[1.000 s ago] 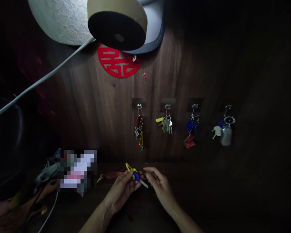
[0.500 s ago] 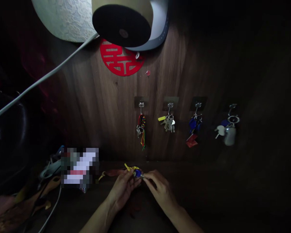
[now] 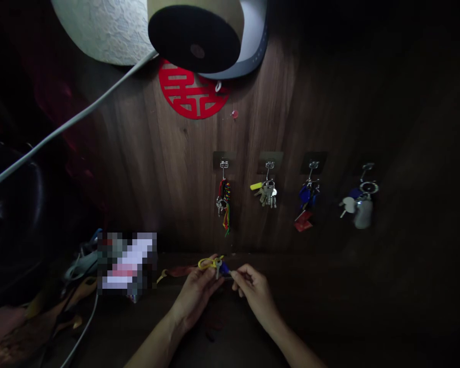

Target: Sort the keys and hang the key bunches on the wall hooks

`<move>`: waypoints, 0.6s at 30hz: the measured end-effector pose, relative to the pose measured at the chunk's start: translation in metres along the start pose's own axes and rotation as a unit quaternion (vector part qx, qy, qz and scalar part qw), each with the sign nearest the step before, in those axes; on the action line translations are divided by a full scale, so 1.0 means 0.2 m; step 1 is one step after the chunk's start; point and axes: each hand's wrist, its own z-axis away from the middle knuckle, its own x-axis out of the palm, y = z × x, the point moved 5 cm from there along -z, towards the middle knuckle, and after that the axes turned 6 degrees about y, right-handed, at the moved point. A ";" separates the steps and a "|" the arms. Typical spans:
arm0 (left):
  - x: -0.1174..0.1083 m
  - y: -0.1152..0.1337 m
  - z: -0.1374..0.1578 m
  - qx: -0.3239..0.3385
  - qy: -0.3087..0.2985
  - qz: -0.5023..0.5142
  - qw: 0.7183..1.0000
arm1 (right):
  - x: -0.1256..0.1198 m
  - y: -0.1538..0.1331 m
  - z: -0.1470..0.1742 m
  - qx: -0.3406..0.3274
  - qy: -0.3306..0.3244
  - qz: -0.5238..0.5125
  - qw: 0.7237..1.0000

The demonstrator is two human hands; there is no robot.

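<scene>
My left hand (image 3: 195, 290) is closed round a small bunch of keys, its thumb resting on them. From the bunch loops a yellow cord (image 3: 204, 263), and a silver key (image 3: 218, 268) dangles over the fingers. Beside that key sits a blue-headed key (image 3: 225, 267), between the two hands. With thumb and forefinger, my right hand (image 3: 255, 289) pinches the right end of the blue-headed key. What else lies in the left palm is hidden.
Several key bunches hang from wall hooks: one with braided cord (image 3: 225, 191), one with a yellow tag (image 3: 256, 186). A lamp-like round object (image 3: 194, 38) and white cable (image 3: 72, 121) are above. Left are a pixelated box (image 3: 128, 263) and a brown strap (image 3: 180, 271).
The silver key now shows in front of the left fingers, and the yellow cord has shifted into a wider loop. My right hand has moved slightly right.
</scene>
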 end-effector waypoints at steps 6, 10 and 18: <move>0.00 0.00 -0.01 0.007 -0.015 -0.010 1.000 | 0.04 0.03 0.01 0.042 -0.039 -0.029 0.998; 0.01 0.00 0.00 0.006 -0.020 -0.016 1.000 | 0.05 0.01 0.03 -0.007 -0.059 0.039 0.997; 0.07 -0.03 0.04 0.001 -0.031 -0.136 0.990 | -0.01 -0.12 0.05 -0.176 0.031 0.162 0.971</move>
